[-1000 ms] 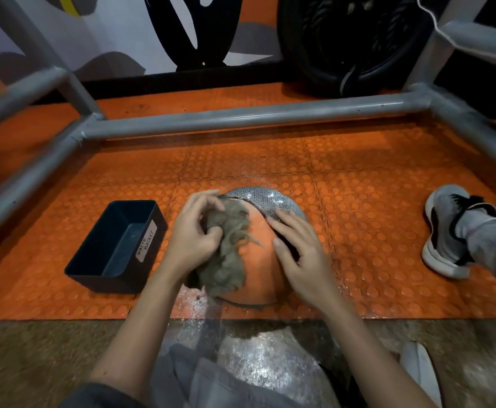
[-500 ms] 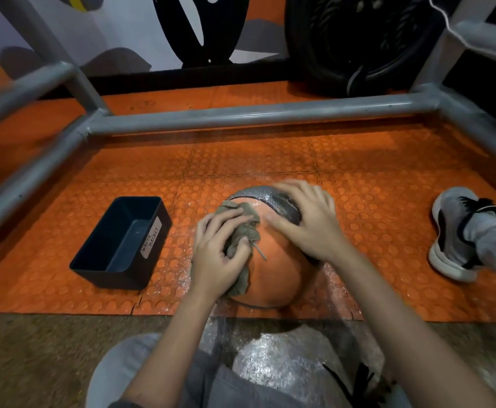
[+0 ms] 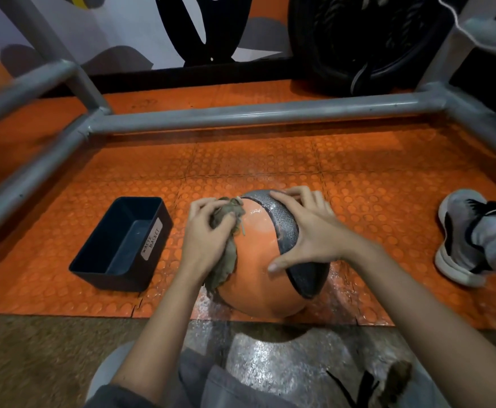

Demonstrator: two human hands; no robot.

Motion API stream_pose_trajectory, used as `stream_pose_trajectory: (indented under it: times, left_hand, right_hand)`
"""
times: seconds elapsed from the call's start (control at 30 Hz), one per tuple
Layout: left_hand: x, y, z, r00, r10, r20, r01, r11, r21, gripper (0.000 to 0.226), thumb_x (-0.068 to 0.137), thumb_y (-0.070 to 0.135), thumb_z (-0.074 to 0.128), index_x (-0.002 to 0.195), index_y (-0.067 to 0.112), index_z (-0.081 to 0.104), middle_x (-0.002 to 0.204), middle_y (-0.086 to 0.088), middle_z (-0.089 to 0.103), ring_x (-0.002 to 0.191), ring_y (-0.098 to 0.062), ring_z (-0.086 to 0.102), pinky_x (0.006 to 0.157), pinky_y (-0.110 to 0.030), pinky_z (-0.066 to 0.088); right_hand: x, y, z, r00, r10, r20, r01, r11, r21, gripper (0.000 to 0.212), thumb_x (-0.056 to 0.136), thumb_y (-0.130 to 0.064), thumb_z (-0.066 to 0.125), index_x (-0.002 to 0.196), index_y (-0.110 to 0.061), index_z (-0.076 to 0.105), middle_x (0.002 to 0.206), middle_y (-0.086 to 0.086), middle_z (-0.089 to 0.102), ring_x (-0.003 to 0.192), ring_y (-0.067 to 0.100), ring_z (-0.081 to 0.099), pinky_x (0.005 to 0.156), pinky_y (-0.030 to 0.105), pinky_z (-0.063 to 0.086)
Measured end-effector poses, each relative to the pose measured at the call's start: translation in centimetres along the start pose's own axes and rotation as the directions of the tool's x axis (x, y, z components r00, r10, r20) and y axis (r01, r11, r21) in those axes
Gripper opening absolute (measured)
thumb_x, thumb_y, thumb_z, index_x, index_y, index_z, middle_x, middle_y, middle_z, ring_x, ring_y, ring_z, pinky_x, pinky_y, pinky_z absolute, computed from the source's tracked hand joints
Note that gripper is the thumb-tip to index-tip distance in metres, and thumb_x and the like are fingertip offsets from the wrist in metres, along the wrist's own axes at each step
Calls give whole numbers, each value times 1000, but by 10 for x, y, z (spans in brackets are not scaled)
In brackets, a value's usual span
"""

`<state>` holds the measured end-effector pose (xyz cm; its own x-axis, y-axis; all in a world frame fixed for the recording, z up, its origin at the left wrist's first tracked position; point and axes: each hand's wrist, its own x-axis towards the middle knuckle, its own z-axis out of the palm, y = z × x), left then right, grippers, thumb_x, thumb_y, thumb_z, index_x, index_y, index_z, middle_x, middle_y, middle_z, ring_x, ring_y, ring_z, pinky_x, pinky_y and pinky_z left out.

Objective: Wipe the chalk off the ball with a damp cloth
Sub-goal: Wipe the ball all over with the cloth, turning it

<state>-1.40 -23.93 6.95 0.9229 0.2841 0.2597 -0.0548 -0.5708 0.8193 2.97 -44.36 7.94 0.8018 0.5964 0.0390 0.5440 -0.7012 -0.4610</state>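
Sitting on the orange studded mat (image 3: 358,195), close to its near edge, the orange ball (image 3: 258,284) has a grey textured band (image 3: 285,228) curving over its top and right side. A crumpled grey-brown cloth (image 3: 226,260) lies against the ball's upper left face and hangs down that side. The left hand (image 3: 208,237) presses it there, its grip closed around the bunched fabric, fingers curled over the top of the wad. The right hand (image 3: 308,231) rests on the ball's top right, its grip wide: the fingers are spread flat across the band and the thumb is stretched out onto the orange surface.

Left of the ball, apart from it, stands a dark open bin (image 3: 123,245) labelled "WASTE BASKET". Well to the ball's right lies a grey and white shoe (image 3: 461,237) with a leg in it. On the ball's near side the bare floor shows a wet, shiny patch (image 3: 270,357). Beyond the ball a grey metal tube (image 3: 241,114) crosses the mat, and further back to the right stands a black tyre (image 3: 358,39).
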Motion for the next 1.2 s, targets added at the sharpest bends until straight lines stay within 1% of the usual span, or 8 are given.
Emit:
stream_pose_trajectory:
  times: [0.1,0.2,0.3,0.47,0.57,0.7,0.97,1.2]
  left_hand:
    - [-28,7,-3,953,274,130,-289,950,116,33,82,40,53,105,19,64,123,8,51,114,-12,45,98,-12,26]
    - [-49,7,-3,873,433,224,-474,862,180,34,86,37,52,110,17,65,126,13,52,113,-14,45,98,-10,23]
    - [-34,2,-9,884,422,204,-451,884,126,32,84,33,52,107,17,67,118,13,56,109,-12,50,95,-12,28]
    - [17,2,-14,977,143,159,-142,990,-21,11,87,18,59,95,17,67,97,8,62,91,-2,56,94,-28,42]
    - [6,12,-10,953,275,131,-284,957,57,28,80,29,56,92,11,72,95,13,63,89,4,52,89,-19,39]
    - [-27,15,-8,794,578,190,-603,790,113,25,80,23,57,91,9,74,95,16,60,95,-7,50,89,-14,35]
    - [24,1,-18,987,107,124,-102,994,-47,15,85,3,63,97,1,73,90,16,61,82,16,56,78,-2,38]
    - [-32,13,-13,766,599,231,-627,776,66,22,76,22,60,88,12,75,93,14,63,94,-6,53,91,-14,37]
  right_hand:
    - [1,-1,6,1000,-24,9,24,1000,-16,141,34,-90,55,151,-29,3,155,-10,-11,143,13,-14,115,40,-11]
    - [0,-6,6,996,-12,85,8,999,45,135,46,-78,71,150,-34,-4,157,-14,-17,144,11,-18,117,45,-11]
    - [0,-13,8,996,-12,84,7,998,60,131,48,-74,73,150,-36,0,157,-17,-10,145,10,-12,118,48,-5]
    - [-5,-16,7,996,2,90,-7,998,57,131,48,-73,74,150,-36,-1,157,-18,-10,144,8,-13,118,46,-7]
    - [-7,-15,7,997,-5,82,-1,997,73,134,45,-75,75,150,-37,0,157,-19,-8,144,7,-12,118,48,-4]
    - [-7,-18,9,996,-27,83,23,998,52,130,50,-70,76,150,-35,-1,156,-19,-10,143,5,-14,116,45,-7]
    - [-9,-30,14,997,-42,71,41,999,18,131,49,-71,76,149,-37,-1,156,-19,-7,143,6,-15,116,48,-10]
    - [-12,-25,12,996,-70,57,67,996,53,128,50,-66,79,149,-36,4,156,-19,-1,143,4,-12,113,39,-12]
